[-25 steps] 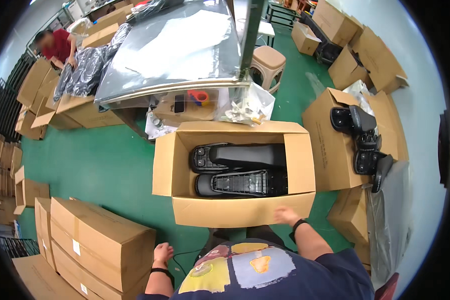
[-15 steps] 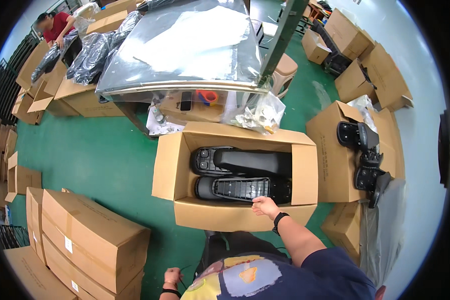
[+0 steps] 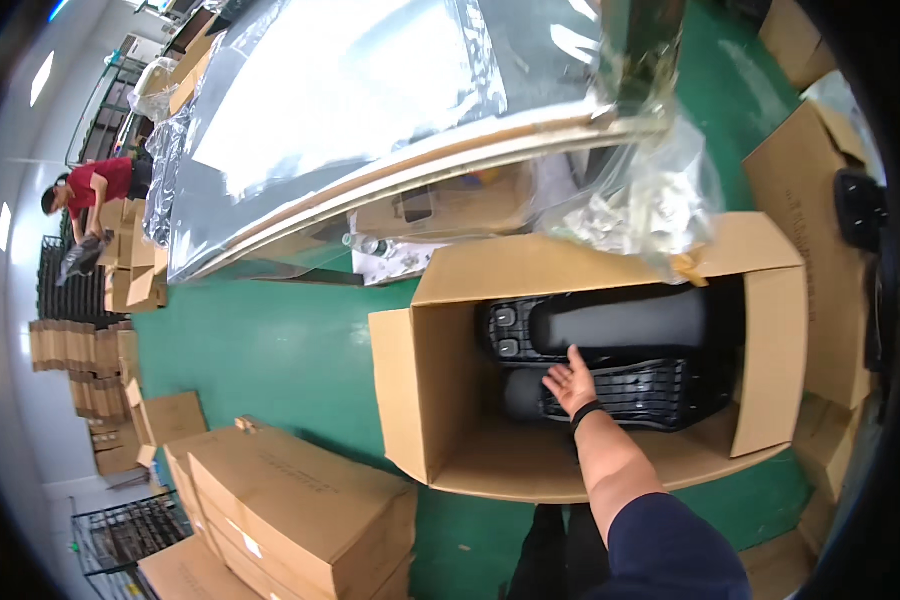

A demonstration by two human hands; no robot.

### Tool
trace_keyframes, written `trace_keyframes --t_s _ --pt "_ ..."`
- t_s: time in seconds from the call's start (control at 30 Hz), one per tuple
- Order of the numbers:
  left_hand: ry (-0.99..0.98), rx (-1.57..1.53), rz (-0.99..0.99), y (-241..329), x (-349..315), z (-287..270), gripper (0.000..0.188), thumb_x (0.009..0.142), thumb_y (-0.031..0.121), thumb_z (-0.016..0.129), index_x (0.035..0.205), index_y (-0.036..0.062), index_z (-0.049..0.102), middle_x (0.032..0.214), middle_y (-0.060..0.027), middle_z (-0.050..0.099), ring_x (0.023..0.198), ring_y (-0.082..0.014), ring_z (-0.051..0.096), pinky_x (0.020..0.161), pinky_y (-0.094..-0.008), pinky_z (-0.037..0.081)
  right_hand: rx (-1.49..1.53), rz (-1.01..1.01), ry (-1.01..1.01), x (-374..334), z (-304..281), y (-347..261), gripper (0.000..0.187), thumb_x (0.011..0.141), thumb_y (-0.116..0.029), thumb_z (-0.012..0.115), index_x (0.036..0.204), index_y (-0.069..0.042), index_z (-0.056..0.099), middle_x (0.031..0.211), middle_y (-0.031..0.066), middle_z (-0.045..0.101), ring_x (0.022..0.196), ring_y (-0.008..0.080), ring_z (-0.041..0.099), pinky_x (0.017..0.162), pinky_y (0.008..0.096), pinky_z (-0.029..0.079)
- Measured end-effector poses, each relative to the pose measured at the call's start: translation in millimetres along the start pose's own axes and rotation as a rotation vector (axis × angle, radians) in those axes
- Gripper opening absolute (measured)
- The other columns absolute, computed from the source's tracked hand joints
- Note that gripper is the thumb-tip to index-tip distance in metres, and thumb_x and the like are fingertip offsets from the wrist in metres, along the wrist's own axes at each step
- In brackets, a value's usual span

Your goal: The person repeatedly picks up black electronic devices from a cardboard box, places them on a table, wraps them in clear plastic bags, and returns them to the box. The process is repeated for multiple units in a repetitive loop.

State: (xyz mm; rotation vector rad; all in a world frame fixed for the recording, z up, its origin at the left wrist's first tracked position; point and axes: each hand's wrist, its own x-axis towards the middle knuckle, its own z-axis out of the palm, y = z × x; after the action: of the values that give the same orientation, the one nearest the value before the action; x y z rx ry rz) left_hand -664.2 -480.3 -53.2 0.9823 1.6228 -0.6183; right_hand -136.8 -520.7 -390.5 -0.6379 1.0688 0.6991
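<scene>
My right hand (image 3: 572, 385), a black band round its wrist, reaches into an open cardboard box (image 3: 440, 385). Its fingers are spread and hold nothing visible. Below it lies a long black seat-like part with its ribbed plastic underside (image 3: 630, 396) facing up. Behind that part rests a smooth black padded one (image 3: 620, 322), beside a black plastic piece (image 3: 507, 330) with two square pads. Whether my fingers touch any of these, I cannot tell. My left hand is out of view.
A worktable (image 3: 410, 185) covered in clear film stands beyond the box, and a clear plastic bag (image 3: 640, 205) hangs over the box's far flap. Closed cartons (image 3: 300, 490) are stacked at near left. Another carton (image 3: 810, 240) stands at right. A person in red (image 3: 100, 190) works at far left.
My right hand has moved from over the box's near edge to above the black parts, its fingers opening out. My left hand has gone out of view. The whole view has turned.
</scene>
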Motion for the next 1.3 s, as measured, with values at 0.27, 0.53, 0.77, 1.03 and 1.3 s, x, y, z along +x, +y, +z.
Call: trace_keyframes --t_s 0.27,0.53,0.77,1.03,1.3 --pt "0.044 0.213 -0.023 87.3 -16.8 -12.0 0.029 0.082 0.013 0.068 0.109 0.0025 0.061 0.092 -0.0077 0.066 0.084 -0.0148 0.059 0.073 -0.0302 0.050 0.386 -0.003 0.117 63.1 13.7 -3.8 0.094 0.057 -0.058 0.082 0.119 0.003 0.047 0.114 0.0140 0.055 0.109 0.0282 0.050 0.103 0.0426 0.036" --pt "-0.045 0.321 0.151 121.2 -1.9 -45.3 0.030 0.081 0.013 0.069 0.108 0.0025 0.062 0.090 -0.0072 0.066 0.081 -0.0139 0.059 0.071 -0.0301 0.050 0.651 -0.360 -0.059 -69.3 40.8 -67.5 0.072 0.069 -0.054 0.076 0.120 -0.008 0.056 0.120 0.0065 0.058 0.107 0.0227 0.056 0.095 0.0374 0.044" --pt "0.081 0.507 0.587 121.2 106.4 -120.1 0.026 0.076 0.016 0.073 0.096 0.0006 0.068 0.085 -0.0100 0.068 0.076 -0.0138 0.061 0.068 -0.0310 0.053 0.528 -0.500 0.186 -185.3 3.1 -109.0 0.059 0.060 -0.071 0.069 0.088 -0.020 0.060 0.078 0.0024 0.057 0.062 0.0159 0.052 0.050 0.0251 0.043" --pt "0.085 1.075 0.861 266.0 163.6 -208.4 0.037 0.078 0.033 0.065 0.100 0.0028 0.067 0.089 -0.0125 0.069 0.087 -0.0241 0.066 0.080 -0.0351 0.052 0.250 -0.550 0.012 -395.8 -7.7 30.7 0.045 0.070 -0.062 0.067 0.075 -0.018 0.057 0.064 -0.0018 0.054 0.046 0.0128 0.048 0.041 0.0235 0.043" --pt "-0.296 0.197 0.604 412.0 183.8 -259.7 0.042 0.086 0.038 0.060 0.111 0.0040 0.058 0.102 -0.0110 0.067 0.092 -0.0245 0.064 0.078 -0.0390 0.050 -0.062 -0.109 -0.083 -541.1 -31.4 186.1 0.044 0.075 -0.047 0.068 0.095 -0.008 0.058 0.080 0.0065 0.062 0.063 0.0174 0.058 0.057 0.0308 0.050"
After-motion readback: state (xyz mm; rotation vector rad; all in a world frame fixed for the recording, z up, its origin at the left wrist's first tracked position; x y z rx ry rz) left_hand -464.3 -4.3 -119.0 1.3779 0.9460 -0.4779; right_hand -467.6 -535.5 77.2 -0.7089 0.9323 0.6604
